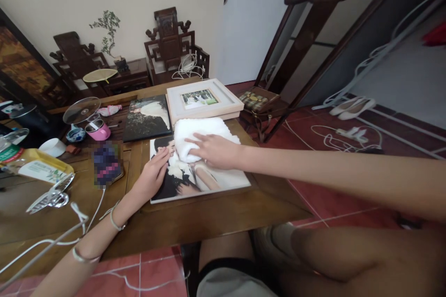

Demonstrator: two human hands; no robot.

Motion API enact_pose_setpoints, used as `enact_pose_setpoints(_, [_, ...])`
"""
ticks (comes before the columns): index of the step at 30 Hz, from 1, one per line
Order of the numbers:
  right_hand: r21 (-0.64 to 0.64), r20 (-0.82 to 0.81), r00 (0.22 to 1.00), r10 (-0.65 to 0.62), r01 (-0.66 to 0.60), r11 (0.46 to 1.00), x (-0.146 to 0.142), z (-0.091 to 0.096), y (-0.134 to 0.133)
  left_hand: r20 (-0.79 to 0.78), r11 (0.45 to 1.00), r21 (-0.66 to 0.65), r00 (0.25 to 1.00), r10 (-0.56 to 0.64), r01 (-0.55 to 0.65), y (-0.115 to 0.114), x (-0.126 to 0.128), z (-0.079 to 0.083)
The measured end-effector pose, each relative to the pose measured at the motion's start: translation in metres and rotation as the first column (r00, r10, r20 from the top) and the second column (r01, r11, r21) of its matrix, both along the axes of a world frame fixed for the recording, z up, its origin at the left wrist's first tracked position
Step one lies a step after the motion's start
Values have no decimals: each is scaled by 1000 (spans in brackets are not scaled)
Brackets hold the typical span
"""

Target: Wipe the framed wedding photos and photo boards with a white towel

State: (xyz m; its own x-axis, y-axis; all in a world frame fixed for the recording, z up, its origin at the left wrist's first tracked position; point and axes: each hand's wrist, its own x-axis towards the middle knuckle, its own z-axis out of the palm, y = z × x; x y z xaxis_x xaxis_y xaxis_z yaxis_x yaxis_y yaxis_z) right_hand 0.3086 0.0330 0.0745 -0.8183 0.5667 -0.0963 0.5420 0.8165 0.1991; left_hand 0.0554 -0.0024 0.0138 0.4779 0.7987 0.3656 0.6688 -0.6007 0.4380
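Note:
A frameless photo panel [223, 178] showing a couple lies flat on the wooden table, close to its front edge. My left hand [153, 172] rests on the panel's left side with its fingers stretched out and holds nothing. On the upper part of the panel sits a folded white towel [200, 132]. My right hand [218, 149] reaches in from the right and grips the towel from above, its fingers over the near side. Towel and hand cover part of the picture.
Behind the panel are a dark photo panel [148, 118] and white picture frames [205, 97]. To the left lie a phone [107, 164] on a white cable, a hair clip [52, 197], an oil bottle [38, 162] and a pink cup [98, 131]. A wooden chair [313, 32] stands right.

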Motion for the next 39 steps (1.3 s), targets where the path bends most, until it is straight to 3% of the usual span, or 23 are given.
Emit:
enact_pose_setpoints(5, [-43,49,996,-76,78,996,-24,13,-48,-4,1000,13,1000,-7,7,7,-6,1])
enact_pose_setpoints(8, [-112,26,999,31,-28,993,-28,23,-81,-9,1000,10,1000,-11,11,10,-5,2])
enact_pose_setpoints(11, [-159,-40,987,155,-159,974,-23,29,-96,-14,1000,-5,1000,-9,9,10,-3,3])
enact_pose_setpoints(14, [-186,-80,974,214,-226,956,-16,27,-89,-14,1000,-5,1000,-6,6,10,-4,1])
enact_pose_setpoints(17, [-178,-30,983,181,-184,967,-10,23,-67,-11,1000,-1,1000,-12,12,11,-8,-2])
enact_pose_setpoints(24, [-31,103,993,-62,66,997,20,17,-14,-8,1000,11,1000,-11,11,11,-9,-1])
enact_pose_setpoints(28, [108,156,960,-232,217,970,28,5,-11,-16,1000,12,1000,0,0,11,-6,0])
enact_pose_setpoints(30, [138,169,951,-258,236,962,24,1,-20,-14,1000,2,1000,1,-1,11,-4,-1])
enact_pose_setpoints(32, [114,171,961,-216,198,973,16,3,-36,-18,1000,-5,1000,4,-4,11,-3,-2])
enact_pose_setpoints(35, [-6,162,986,-48,50,999,2,12,-64,-26,1000,1,1000,6,-6,11,-2,-3])
enact_pose_setpoints(39, [-135,63,975,214,-204,970,-11,25,-93,-24,1000,-15,1000,6,-6,11,-1,-3])
